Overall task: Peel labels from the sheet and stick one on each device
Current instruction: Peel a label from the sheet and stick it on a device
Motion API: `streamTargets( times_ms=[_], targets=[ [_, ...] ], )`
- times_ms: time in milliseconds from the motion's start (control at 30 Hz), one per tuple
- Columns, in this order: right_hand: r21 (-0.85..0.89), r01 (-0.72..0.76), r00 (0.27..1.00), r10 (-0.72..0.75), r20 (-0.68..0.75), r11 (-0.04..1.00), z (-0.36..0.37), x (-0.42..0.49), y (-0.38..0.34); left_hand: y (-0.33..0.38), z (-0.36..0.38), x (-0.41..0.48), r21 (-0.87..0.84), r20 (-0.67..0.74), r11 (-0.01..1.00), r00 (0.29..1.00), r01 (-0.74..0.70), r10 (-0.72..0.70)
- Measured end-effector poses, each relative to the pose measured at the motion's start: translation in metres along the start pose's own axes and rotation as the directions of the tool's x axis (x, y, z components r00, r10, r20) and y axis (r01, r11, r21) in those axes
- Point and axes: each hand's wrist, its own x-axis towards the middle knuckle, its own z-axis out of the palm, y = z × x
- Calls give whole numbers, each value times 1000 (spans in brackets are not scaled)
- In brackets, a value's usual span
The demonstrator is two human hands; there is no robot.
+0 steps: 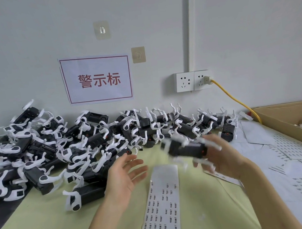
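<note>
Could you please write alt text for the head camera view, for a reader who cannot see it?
A person's right hand holds a motion-blurred black-and-white device above a label sheet on a pale green table, while the left hand hovers open beside it. A pile of devices lies behind, left; a cardboard box sits right.

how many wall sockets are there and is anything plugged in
2, side by side on the wall: the left socket is free, the right socket holds a plug with a yellow cable.
</note>
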Motion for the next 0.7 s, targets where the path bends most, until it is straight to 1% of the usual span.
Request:
streamTargets(
  times_ms=[33,67,100,133,167,200,233,267,300,333,367,400,433,467,500,533,567,600,633,700],
  targets=[
    [157,78,995,-66,-78,985,-9,-5,-4,0,0,0,11,-13,1000,1000,-8,8],
    [370,184,980,-138,-147,911,-19,-10,-6,0,0,0,20,-17,1000,1000,-7,7],
    [607,300,954,-235,-187,736,-30,-17,-7,-1,2,-1,26,-14,1000,1000,-1,1],
    [806,357,917,-340,-208,473,-41,-24,-6,-2,3,-1,29,-8,1000,1000,8,-8],
    [909,359,869,-431,-242,213,-50,-31,-3,-3,4,-2,31,0,999,1000,18,-18],
    [926,372,823,-482,-299,60,-56,-35,-1,-4,5,-2,34,9,999,1000,26,-27],
    [900,434,797,-477,-371,26,-61,-36,1,-5,5,-3,38,18,999,999,33,-34],
    [850,523,781,-437,-446,67,-62,-34,2,-6,6,-2,43,24,998,999,40,-41],
    [784,605,764,-379,-523,138,-61,-30,3,-7,7,-2,50,28,998,998,49,-50],
    [730,648,755,-315,-576,218,-57,-24,3,-10,7,-1,63,28,996,998,59,-61],
    [681,660,751,-258,-607,317,-49,-17,3,-12,7,0,84,26,994,997,73,-75],
    [615,645,750,-220,-624,453,-38,-9,3,-15,6,1,111,22,990,995,90,-93],
    [520,598,751,-198,-630,610,-26,0,2,-18,5,3,136,18,984,993,111,-114],
    [393,534,752,-208,-625,748,-12,8,2,-21,4,3,159,18,978,990,133,-137],
    [247,474,761,-252,-598,845,4,15,3,-23,4,3,180,20,972,988,149,-156],
    [97,422,780,-306,-547,902,21,21,5,-26,5,3,202,21,966,986,159,-167],
    [-50,372,808,-350,-474,927,40,27,7,-28,6,3,218,22,962,985,162,-171],
    [-200,318,846,-373,-382,927,58,32,10,-31,8,2,230,19,960,986,158,-167],
    [-354,273,882,-380,-280,894,75,37,15,-32,9,2,244,22,958,987,151,-161],
    [-615,253,917,-388,-94,747,104,50,23,-33,9,0,272,51,952,986,137,-157]
  ],
)
